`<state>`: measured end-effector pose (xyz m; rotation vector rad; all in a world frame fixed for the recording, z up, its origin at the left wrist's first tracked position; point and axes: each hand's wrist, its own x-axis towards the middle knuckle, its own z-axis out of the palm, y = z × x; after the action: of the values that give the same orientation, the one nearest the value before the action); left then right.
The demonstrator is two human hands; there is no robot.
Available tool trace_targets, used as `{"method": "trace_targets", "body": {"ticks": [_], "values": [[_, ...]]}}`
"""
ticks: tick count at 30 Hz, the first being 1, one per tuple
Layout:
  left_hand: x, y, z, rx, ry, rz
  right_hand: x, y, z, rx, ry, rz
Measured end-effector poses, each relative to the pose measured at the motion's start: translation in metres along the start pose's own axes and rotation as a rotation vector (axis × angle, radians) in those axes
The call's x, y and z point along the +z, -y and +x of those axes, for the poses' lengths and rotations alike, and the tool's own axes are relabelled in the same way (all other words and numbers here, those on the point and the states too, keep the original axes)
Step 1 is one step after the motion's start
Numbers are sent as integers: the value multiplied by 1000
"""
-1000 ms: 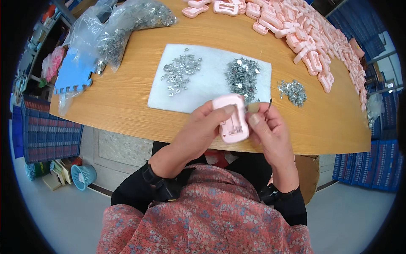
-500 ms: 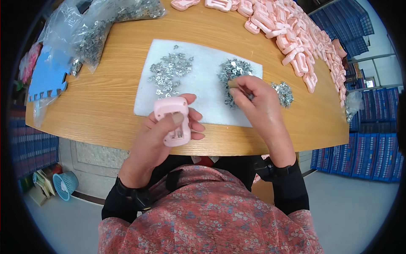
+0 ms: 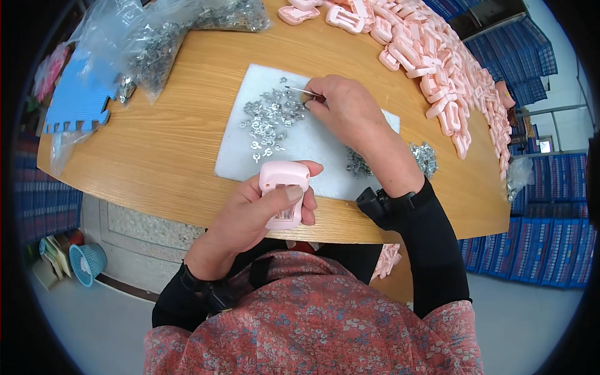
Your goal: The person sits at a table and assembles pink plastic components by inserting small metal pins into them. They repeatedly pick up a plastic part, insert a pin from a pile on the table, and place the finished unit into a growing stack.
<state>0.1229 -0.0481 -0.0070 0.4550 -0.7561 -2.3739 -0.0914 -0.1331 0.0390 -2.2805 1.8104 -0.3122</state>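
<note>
My left hand (image 3: 240,215) is closed around a pink plastic casing (image 3: 284,171), held just off the table's near edge. The thumb lies across the casing's recessed opening, where small metal parts show. Over the white foam sheet (image 3: 234,153), my right hand (image 3: 347,106) grips slim metal tweezers (image 3: 300,91), mostly hidden by the fingers. The tip points left, above the upper part of a loose spread of small metal clips (image 3: 269,119). A second pile of metal pieces (image 3: 357,164) is partly covered by my right forearm.
A large heap of pink casings (image 3: 431,69) runs along the table's right side. More metal pieces (image 3: 425,157) lie beside the foam. Clear bags of metal parts (image 3: 153,59) and a blue foam mat (image 3: 75,100) occupy the far left. Blue crates (image 3: 537,250) stand on the right.
My right hand has moved left from the right-hand pile to the spread clips, and the tweezers now show. The left hand still holds the casing. The whole view has shifted slightly.
</note>
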Motion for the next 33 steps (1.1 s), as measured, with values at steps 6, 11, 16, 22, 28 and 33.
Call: {"method": "trace_targets", "body": {"ticks": [6,11,16,22,28,33], "values": [[2,1,3,11,-5,-52,-16,11,-13,161,54,81],[1,2,3,1,-27,-50,-15,6,-21,119,65,62],[1,2,5,10,-10,-49,0,-2,-17,-11,-64,62],[3,-1,3,9,-34,-70,-6,9,-13,85,91,-122],[-4,7,7,59,-2,-112,-6,6,-21,-3,6,25],[-2,2,9,69,-13,-153,-5,5,-14,-49,61,-11]]}}
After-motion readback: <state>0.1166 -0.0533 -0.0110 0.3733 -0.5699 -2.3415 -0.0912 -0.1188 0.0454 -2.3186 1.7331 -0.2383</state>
